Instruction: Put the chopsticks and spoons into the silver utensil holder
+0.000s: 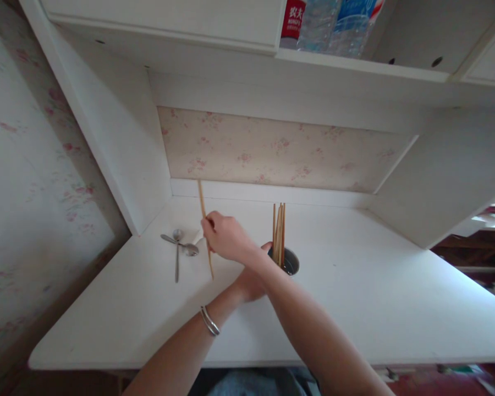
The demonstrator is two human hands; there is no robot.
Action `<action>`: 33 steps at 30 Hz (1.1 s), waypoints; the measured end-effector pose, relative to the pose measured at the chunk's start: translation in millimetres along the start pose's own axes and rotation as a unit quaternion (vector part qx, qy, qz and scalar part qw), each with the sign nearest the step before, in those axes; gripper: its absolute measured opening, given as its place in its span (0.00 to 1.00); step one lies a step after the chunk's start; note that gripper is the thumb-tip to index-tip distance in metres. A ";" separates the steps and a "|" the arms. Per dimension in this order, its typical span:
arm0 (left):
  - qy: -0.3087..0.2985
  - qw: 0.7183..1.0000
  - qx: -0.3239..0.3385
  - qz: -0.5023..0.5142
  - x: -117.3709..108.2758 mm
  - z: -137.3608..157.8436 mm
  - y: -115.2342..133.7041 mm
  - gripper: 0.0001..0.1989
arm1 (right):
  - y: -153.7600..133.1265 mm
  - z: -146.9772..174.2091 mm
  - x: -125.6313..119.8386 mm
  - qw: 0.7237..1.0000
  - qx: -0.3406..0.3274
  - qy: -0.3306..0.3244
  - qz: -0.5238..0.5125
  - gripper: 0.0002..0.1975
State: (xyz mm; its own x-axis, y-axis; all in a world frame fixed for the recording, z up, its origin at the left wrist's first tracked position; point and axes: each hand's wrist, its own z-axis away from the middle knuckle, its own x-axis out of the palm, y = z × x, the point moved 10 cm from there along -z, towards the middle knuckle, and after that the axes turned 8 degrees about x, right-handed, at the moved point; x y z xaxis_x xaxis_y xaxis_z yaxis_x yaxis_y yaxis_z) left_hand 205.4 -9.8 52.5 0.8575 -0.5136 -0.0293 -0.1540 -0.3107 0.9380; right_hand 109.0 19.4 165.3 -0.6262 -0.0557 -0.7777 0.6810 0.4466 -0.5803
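My right hand [225, 235] crosses over my left forearm and pinches a wooden chopstick [202, 198], held slanted above the table's left half. Whether it is one stick or two pressed together is hard to see. Beneath the right wrist, my left hand [251, 283] is wrapped against the side of a dark cup [292, 262]; most of its fingers are hidden. Several wooden chopsticks [279, 234] stand upright in that cup. Left of the right hand, two metal spoons [183, 245] lie crossed on the table. Something small and white [197, 237] lies partly behind the right hand.
The white desk [355, 308] has side panels and a low back ledge. Overhead, a shelf [363, 66] holds plastic bottles [319, 25], one with a red label. Flowered wallpaper [66, 165] covers the wall at left.
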 end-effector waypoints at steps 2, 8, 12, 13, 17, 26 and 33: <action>-0.011 0.999 0.024 -0.039 1.2 -1.0 7.5 0.30 | 19.2 -3.0 -29.3 0.987 0.045 0.035 -0.153 0.15; 0.021 1.000 0.018 0.007 -1.1 -2.0 9.6 0.42 | 76.3 24.2 -93.1 0.896 0.114 0.116 -0.413 0.14; 0.021 1.000 0.007 0.013 -4.4 -1.5 6.9 0.42 | 107.0 61.4 -142.6 0.862 0.100 0.246 -0.432 0.14; 0.024 1.000 0.008 0.011 -6.5 -1.5 7.0 0.43 | 113.9 71.2 -153.8 0.854 0.093 0.279 -0.428 0.14; 0.035 0.999 0.005 0.000 -13.3 -1.7 7.7 0.43 | 131.1 95.6 -173.1 0.844 0.074 0.299 -0.439 0.16; 0.029 0.999 -0.023 0.015 -20.5 -2.5 4.7 0.45 | 148.1 103.8 -147.9 0.804 0.057 0.146 -0.574 0.09; -0.006 1.000 -0.012 0.023 -23.0 -3.3 6.1 0.46 | 163.4 99.3 -143.1 0.821 0.051 0.258 -0.507 0.21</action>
State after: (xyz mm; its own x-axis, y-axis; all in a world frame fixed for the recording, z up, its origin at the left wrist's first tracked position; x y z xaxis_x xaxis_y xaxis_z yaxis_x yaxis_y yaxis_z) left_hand 186.3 2.7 60.0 0.8440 -0.5363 0.0099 -0.1807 -0.2668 0.9467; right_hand 347.5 11.7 157.7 -0.9502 0.0438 0.3086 -0.2784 0.3260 -0.9035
